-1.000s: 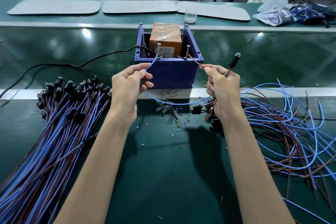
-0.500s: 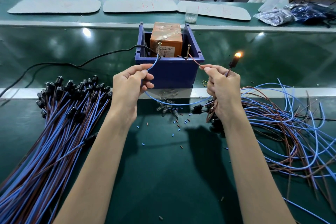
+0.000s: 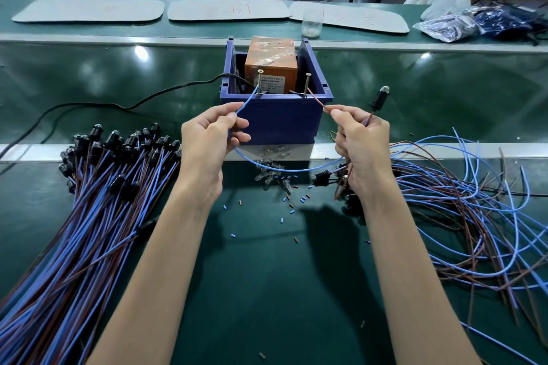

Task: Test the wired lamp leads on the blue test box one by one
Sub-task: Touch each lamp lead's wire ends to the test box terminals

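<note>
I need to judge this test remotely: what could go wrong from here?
Fingers pinching the blue lead and brown lead sit near the screws; a slip could touch them. The lamp is dark; weak contact could pass as a fault. The right hand also grips tangled leads that may snag.

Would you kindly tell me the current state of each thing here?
Lamp: unlit.
Blue lead: pinched by left hand, tip at left screw.
Brown lead: pinched by right hand, tip by right screw.
Test box: upright, open-topped.
Left bundle: laid straight.
Right leads: tangled.
</note>
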